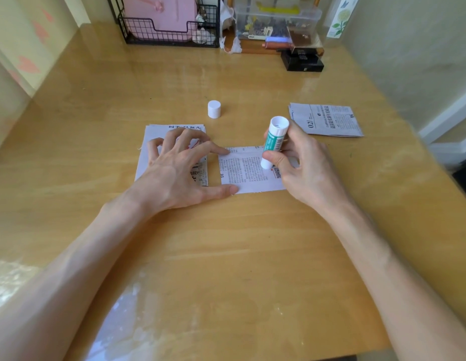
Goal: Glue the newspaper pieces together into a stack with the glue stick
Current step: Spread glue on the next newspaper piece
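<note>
Newspaper pieces lie in three places on the glossy wooden table (226,256). A single white printed newspaper sheet (244,170) sits in the middle, a stack of newspaper pieces (153,142) lies at its 9 o'clock, and a grey folded newspaper pile (328,121) lies well apart at 2 o'clock.

My left hand (179,168) is spread, with forefinger and thumb pressing the sheet's left edge and the other fingers arched over the stack. My right hand (302,165) grips the green-and-white plastic glue stick (274,142), tilted with its lower end on the sheet. The small white round cap (214,109) stands at 11 o'clock. A black wire basket (169,35) sits far off at 12.
</note>
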